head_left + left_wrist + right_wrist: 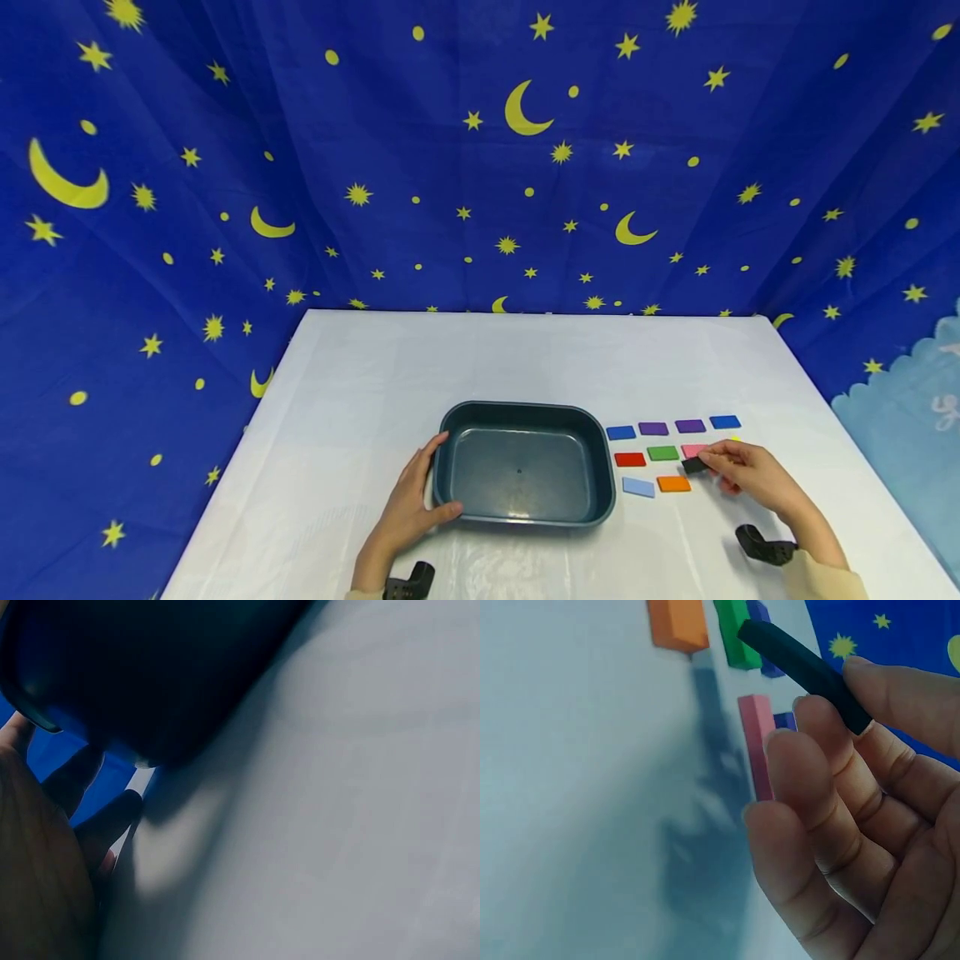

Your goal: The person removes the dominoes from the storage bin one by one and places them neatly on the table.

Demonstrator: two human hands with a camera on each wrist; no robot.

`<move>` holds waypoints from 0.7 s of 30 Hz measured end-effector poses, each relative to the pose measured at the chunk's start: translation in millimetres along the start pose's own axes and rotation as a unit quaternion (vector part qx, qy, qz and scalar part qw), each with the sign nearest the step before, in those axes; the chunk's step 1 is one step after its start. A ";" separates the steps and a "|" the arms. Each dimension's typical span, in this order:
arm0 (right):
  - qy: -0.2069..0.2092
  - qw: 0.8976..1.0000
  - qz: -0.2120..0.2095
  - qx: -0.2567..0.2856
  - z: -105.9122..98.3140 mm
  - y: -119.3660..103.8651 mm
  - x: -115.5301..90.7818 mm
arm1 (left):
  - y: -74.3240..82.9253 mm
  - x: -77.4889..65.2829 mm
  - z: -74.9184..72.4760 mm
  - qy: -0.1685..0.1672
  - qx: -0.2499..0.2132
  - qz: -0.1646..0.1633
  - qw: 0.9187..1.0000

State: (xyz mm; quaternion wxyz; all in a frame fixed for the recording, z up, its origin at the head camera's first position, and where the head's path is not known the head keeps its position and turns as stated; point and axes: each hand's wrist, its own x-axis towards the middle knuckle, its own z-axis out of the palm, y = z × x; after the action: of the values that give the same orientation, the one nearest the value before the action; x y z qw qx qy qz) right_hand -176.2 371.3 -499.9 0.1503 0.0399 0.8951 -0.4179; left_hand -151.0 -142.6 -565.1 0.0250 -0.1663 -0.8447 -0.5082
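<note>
A dark teal plastic basin (525,521) stands on the white table. My left hand (408,500) rests at its left end, fingers extended along the outer side and thumb on the near rim; in the left wrist view the fingers (84,769) lie against or close to the wall. Between thumb and fingertips, my right hand (753,475) pinches a small black rectangular block (806,671), tilted above the table. Below and beside it lie a pink block (693,451), a green block (663,453) and an orange block (673,484). A yellow block (736,439) is mostly hidden behind the right hand.
Blue blocks (725,422) and purple blocks (653,428) form the back row, right of the basin. A red block (630,460) and a light blue block (638,487) lie close to its right wall. A blue star-patterned curtain (450,150) hangs behind the table.
</note>
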 end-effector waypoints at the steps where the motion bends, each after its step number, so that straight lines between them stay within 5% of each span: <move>1: -0.001 1.000 0.002 -0.001 -0.2 0.9 -1.0 | 0.1 0.0 0.0 0.000 0.001 0.000 1.000; 21: 0.000 0.999 0.052 0.006 3.6 21.9 -3.0 | 2.5 -0.3 -0.9 -0.002 -0.002 -0.012 1.000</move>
State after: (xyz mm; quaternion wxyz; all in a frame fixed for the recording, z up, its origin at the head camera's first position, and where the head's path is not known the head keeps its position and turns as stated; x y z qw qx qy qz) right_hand -168.2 382.9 -517.3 0.1719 0.0871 0.8891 -0.4152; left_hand -150.0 -142.4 -562.6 0.0168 -0.1575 -0.8455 -0.5099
